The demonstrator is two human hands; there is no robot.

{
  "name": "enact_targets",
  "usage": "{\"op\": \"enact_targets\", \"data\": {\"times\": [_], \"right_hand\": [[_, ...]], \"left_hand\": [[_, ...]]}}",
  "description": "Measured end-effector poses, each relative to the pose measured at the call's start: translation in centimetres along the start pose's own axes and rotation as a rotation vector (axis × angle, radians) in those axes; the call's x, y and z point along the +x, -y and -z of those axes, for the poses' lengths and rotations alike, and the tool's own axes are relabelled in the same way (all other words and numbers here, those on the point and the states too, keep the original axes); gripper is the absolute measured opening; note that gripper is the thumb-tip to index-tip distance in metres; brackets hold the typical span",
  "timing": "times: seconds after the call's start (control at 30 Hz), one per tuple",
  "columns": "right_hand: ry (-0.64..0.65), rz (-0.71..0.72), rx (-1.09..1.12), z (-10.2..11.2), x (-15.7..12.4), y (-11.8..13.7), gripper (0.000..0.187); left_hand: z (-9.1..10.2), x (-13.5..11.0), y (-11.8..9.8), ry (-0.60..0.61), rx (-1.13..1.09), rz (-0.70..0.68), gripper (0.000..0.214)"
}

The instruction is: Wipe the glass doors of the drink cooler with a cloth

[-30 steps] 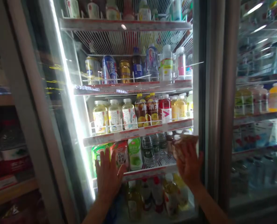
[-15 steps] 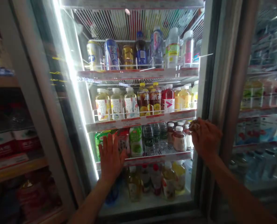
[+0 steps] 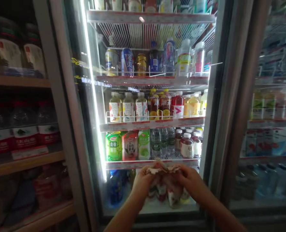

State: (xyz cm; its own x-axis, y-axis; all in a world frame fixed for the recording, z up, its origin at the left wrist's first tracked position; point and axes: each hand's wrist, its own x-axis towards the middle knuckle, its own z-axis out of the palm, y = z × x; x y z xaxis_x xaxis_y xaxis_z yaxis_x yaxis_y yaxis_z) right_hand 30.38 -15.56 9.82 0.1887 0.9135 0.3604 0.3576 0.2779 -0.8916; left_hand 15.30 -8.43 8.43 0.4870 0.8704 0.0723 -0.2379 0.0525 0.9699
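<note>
A crumpled, light-coloured cloth (image 3: 161,170) is stretched between my two hands in front of the fridge. My left hand (image 3: 142,183) pinches its left end, fingers closed. The other end is gripped by my right hand (image 3: 190,178), also with closed fingers. Part of the cloth hangs down blurred between them, over the view of the bottom-shelf bottles. Behind and just above the hands runs the lower shelf edge (image 3: 125,165). Reflections show on the glass door (image 3: 82,69) of the fridge.
Lit shelves hold cans (image 3: 127,62), tea bottles (image 3: 141,108), water bottles (image 3: 156,143) and green cartons or bottles (image 3: 114,146). A metal door frame (image 3: 239,96) stands at the right. Wooden shelves (image 3: 24,164) with red-labelled bottles (image 3: 24,137) are on the left.
My left hand, earlier spread flat near the glass, has moved right and taken hold of the cloth. My right hand has come left and down from the door's right side with the cloth.
</note>
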Motion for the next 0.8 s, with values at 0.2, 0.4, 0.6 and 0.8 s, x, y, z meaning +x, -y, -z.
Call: {"op": "enact_targets", "data": {"times": [0.2, 0.4, 0.6, 0.8], "right_hand": [[0.086, -0.299, 0.508, -5.4, -3.0, -4.5, 0.051], [0.125, -0.359, 0.545, -9.4, -4.4, -6.9, 0.045], [0.219, -0.139, 0.474, -8.1, -4.7, -5.1, 0.032], [-0.073, -0.308, 0.397, -6.8, -4.7, -4.8, 0.029]], "left_hand": [[3.0, -1.1, -0.7, -0.101, 0.204, 0.033, 0.015], [2.9, -1.7, -1.9, -0.105, 0.286, 0.002, 0.014], [3.4, -2.9, -2.4, -0.028, 0.122, 0.207, 0.023], [4.5, -5.5, 5.5, 0.173, -0.486, 0.268, 0.057]]}}
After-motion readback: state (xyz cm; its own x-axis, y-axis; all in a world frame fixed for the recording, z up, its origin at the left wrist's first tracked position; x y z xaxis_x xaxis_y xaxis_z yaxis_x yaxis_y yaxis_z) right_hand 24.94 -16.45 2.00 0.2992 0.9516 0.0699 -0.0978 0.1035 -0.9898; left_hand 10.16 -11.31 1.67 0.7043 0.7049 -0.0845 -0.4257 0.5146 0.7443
